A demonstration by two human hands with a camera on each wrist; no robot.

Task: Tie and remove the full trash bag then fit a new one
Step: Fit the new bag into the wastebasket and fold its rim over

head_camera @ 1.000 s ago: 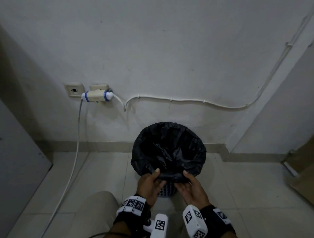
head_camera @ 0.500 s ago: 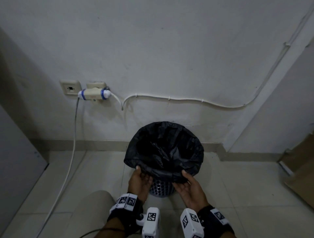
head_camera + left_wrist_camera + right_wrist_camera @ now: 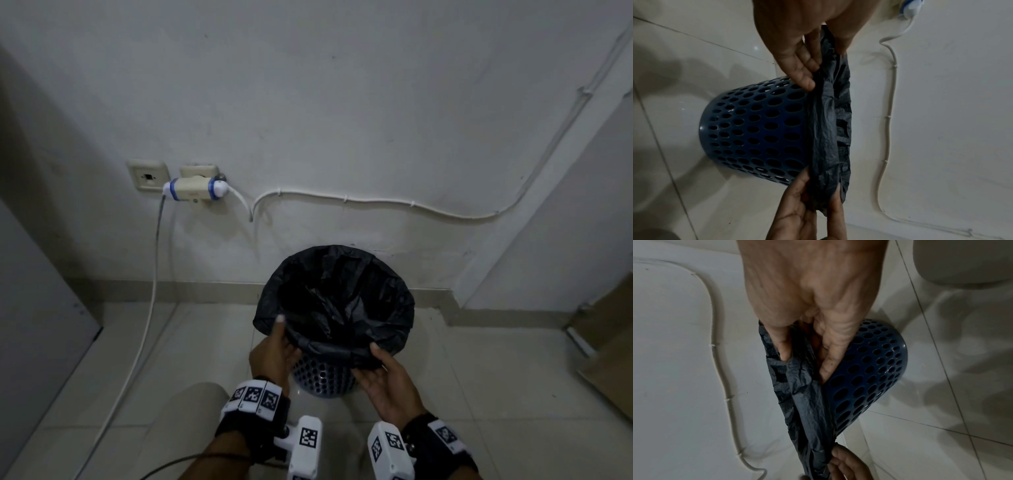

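A blue perforated bin (image 3: pixel 320 377) stands on the tiled floor against the wall, lined with a black trash bag (image 3: pixel 342 294) folded over its rim. My left hand (image 3: pixel 284 339) pinches the bag's hem at the near left of the rim, thumb on top. My right hand (image 3: pixel 371 363) pinches the hem at the near right. In the left wrist view, the left hand (image 3: pixel 824 65) has its thumb and fingers on either side of the bag (image 3: pixel 830 129) above the bin (image 3: pixel 756 129). The right wrist view shows the right hand (image 3: pixel 803 365) gripping the bag (image 3: pixel 807 402) beside the bin (image 3: pixel 869 369).
The wall is right behind the bin. A socket with a plugged adaptor (image 3: pixel 193 188) sits on the wall; one cable (image 3: pixel 150 291) drops to the floor on the left, and another (image 3: pixel 376 202) runs right. A grey panel (image 3: pixel 34 325) stands left and cardboard (image 3: pixel 609 342) right. My knee (image 3: pixel 191 411) is near left.
My hands have spread apart along the near rim, the left one going further left. The bag's front hem has come up, and more of the blue bin shows.
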